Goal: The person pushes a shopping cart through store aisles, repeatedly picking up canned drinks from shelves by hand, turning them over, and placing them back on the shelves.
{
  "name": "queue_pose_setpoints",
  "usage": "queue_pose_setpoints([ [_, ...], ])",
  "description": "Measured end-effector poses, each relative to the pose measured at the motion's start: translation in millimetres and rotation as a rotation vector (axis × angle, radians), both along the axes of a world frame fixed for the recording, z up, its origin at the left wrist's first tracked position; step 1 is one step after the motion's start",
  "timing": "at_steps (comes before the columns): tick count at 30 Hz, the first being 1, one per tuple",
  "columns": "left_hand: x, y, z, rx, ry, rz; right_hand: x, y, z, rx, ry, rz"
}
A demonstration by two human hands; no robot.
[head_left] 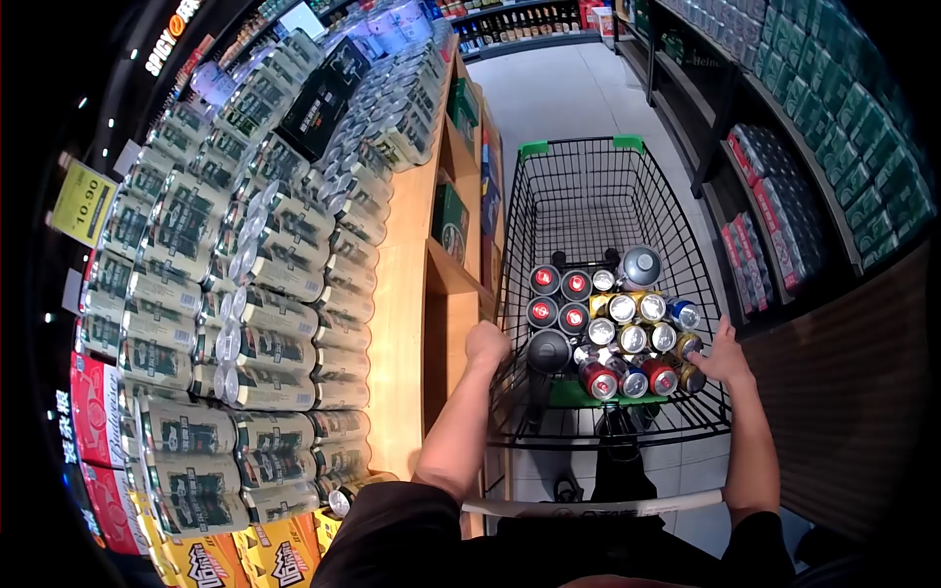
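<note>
A black wire shopping cart (588, 162) with green corner pieces stands in front of me. My left hand (487, 345) is closed in a fist on its left rim, fingertips hidden. On the right rim rests my right hand (723, 358), thumb over the inner side and fingers along the outside, gripping the rim. Near that thumb stand gold cans (689, 348) and a blue-topped can (684, 315). Several dark cans with red tops (542, 313) are at the cart's left, beside a large dark round-topped container (549, 350). A grey round-topped container (639, 266) sits farther forward.
A wooden display shelf (397, 294) stacked with shrink-wrapped can packs (274, 323) runs close along the left. Dark shelving with green can packs (848, 147) lines the right. The tiled aisle (559, 83) leads ahead to bottle shelves (520, 29). The cart's white handle (593, 507) crosses before my body.
</note>
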State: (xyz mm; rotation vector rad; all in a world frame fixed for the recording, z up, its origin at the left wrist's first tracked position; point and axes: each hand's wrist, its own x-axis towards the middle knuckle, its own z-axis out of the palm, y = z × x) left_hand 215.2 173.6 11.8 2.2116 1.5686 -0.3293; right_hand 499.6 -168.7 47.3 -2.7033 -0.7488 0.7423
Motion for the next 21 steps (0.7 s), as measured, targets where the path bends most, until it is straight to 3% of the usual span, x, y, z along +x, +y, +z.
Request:
queue_pose_setpoints([
  [21,161,133,-2,-0.002,-0.024,0.115,179,158,-7,0.024,-0.035,-0.002],
])
